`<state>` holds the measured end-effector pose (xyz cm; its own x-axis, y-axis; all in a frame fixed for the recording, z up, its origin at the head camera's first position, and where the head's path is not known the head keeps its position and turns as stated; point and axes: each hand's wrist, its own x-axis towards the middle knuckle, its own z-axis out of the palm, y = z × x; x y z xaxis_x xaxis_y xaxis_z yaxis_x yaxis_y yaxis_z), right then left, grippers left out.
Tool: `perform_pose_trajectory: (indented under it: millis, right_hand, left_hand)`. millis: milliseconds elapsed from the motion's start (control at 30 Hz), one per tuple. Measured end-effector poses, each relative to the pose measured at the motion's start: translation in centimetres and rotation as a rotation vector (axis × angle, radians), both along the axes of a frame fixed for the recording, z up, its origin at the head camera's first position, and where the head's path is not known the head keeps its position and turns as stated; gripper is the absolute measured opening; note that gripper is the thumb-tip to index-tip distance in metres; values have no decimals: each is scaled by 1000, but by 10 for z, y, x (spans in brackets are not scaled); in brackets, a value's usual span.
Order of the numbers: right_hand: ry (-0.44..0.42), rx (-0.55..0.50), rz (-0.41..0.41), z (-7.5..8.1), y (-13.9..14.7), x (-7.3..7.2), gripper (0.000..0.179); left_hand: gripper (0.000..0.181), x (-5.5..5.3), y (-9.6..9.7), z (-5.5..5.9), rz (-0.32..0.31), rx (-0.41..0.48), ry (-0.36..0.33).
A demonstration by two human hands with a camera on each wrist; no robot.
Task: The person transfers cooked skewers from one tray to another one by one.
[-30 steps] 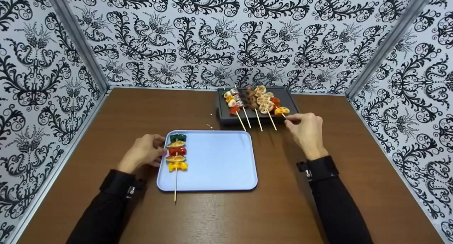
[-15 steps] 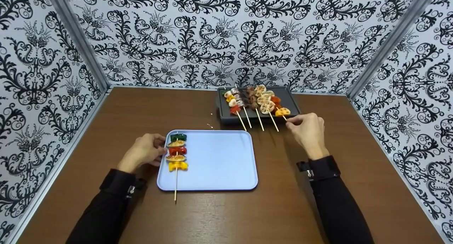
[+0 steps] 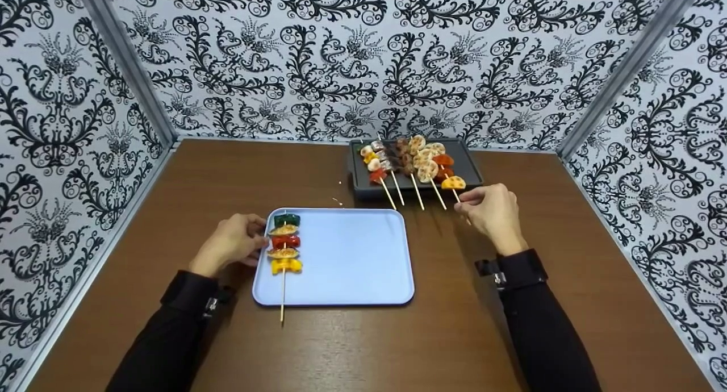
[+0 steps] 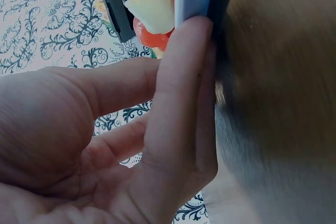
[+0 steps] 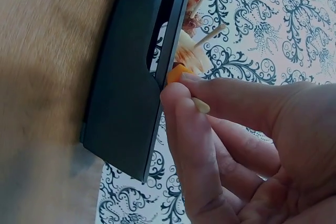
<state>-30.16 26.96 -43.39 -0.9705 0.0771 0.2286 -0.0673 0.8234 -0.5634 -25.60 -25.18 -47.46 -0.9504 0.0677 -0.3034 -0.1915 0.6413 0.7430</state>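
My right hand (image 3: 491,213) pinches the wooden stick of a vegetable skewer (image 3: 453,182) between thumb and index finger at the grill plate's near right corner. Its yellow piece lies over the front rim, with orange-red pieces behind it. In the right wrist view, the stick's end (image 5: 200,105) pokes out past the fingertips. My left hand (image 3: 233,241) touches the left edge of the pale blue tray (image 3: 352,255), one finger (image 4: 181,72) straight along its outer wall in the left wrist view. Another vegetable skewer (image 3: 284,242), green, red and yellow, lies along the tray's left side, its stick overhanging the front edge.
The dark grill plate (image 3: 467,162) stands at the back of the brown table (image 3: 335,352). On it lie several more skewers, including lotus root slices (image 3: 425,167) and meat (image 3: 404,153), sticks jutting forward. Patterned walls (image 3: 352,68) enclose the back and sides.
The right hand has shifted slightly down along the stick, which now shows below the fingers. The held skewer has turned a little, showing more of its orange pieces. Left hand and tray stay put.
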Motion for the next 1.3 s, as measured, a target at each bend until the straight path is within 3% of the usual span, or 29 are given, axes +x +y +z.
perform_pose_trajectory:
  millis: [200, 500, 733, 933, 1300]
  right_hand:
    - [-14, -32, 41, -4, 1, -2, 18]
    - [-81, -169, 92, -5, 2, -4, 17]
    - [-48, -160, 78, -7, 3, -6, 16]
    - [-64, -214, 64, -8, 3, -6, 18]
    - [0, -224, -15, -5, 7, -7, 18]
  left_hand:
    - [53, 0, 0, 0, -4, 6, 8]
    - [54, 0, 0, 1, 2, 16, -4]
    - [54, 0, 0, 1, 2, 27, -8]
    - [54, 0, -1, 2, -7, 21, -5]
    - [51, 0, 0, 0, 3, 57, 7]
